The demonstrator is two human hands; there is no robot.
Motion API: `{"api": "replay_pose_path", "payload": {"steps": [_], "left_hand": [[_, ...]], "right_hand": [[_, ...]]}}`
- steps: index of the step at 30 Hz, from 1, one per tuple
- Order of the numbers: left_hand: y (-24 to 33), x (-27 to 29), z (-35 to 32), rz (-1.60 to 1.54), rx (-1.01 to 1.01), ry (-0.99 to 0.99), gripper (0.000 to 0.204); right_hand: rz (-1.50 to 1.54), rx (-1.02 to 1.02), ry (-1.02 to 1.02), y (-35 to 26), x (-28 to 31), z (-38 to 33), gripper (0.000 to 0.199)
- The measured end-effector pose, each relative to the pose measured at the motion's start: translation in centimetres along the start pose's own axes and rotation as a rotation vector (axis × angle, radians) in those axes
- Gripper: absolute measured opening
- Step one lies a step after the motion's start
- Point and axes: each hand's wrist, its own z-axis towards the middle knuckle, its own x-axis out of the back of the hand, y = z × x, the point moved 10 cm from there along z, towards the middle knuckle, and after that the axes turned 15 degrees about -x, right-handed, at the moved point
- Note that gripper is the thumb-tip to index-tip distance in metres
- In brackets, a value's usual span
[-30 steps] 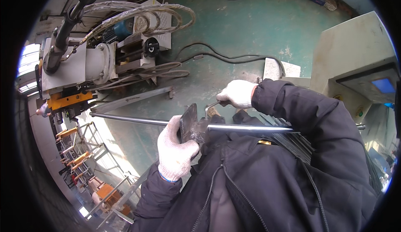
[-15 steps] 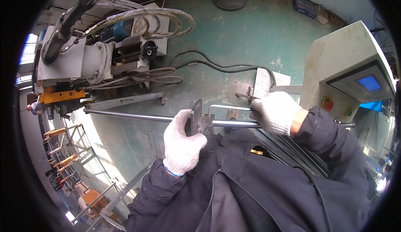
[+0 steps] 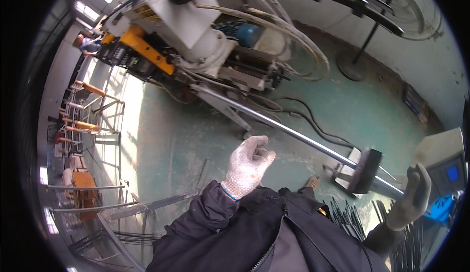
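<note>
My left hand (image 3: 248, 167), in a white knit glove, is raised in front of my jacket. Its fingers are loosely curled and apart, with nothing between them. A long shiny metal bar (image 3: 293, 129) runs slantwise from the machine at the left down toward the right. On the bar's right part sits a dark metal block (image 3: 366, 171). My right hand (image 3: 413, 201), gloved too, is beside the bar's right end, just past the block. Its fingers are stretched upward, and I see nothing gripped in it.
A machine with a yellow arm (image 3: 147, 52), a blue motor (image 3: 246, 34) and hoses stands at the far left. A control box (image 3: 440, 149) with a blue screen is at the right. Dark rods (image 3: 345, 218) lie near my right side. A fan stand (image 3: 352, 65) stands by the wall.
The view has turned toward the left. My left hand has let go of the metal block and moved away from the bar. My right hand has left the thin rod and opened.
</note>
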Motion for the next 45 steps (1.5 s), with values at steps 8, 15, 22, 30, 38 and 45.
{"api": "replay_pose_path", "payload": {"steps": [8, 15, 22, 30, 38, 45], "left_hand": [[-7.5, 29.8, -0.8, 0.413, -0.241, 0.348, 0.040], [-9.6, 50.4, 7.1, 0.744, -0.445, 0.494, 0.050], [-13.0, 64.3, 18.2, 0.990, -0.467, 0.429, 0.059], [-17.7, 73.5, 30.0, 0.927, -0.444, 0.076, 0.078], [-20.5, 73.7, 34.4, 0.723, -0.649, -0.231, 0.042], [-17.9, 73.7, 33.8, 0.303, -0.623, -0.396, 0.069]], "right_hand": [[-0.006, 0.259, -0.454, -15.6, -27.1, -18.4, 0.018], [0.140, 0.214, -0.727, -24.8, -45.3, -27.2, 0.022], [0.328, 0.252, -0.914, -35.7, -69.2, -31.4, 0.033], [0.156, 0.365, -0.904, -47.1, -93.0, -34.3, 0.044], [0.066, 0.130, -1.055, -47.7, -101.7, -36.6, 0.042], [0.280, -0.181, -0.919, -49.0, -95.0, -38.8, 0.044]]}}
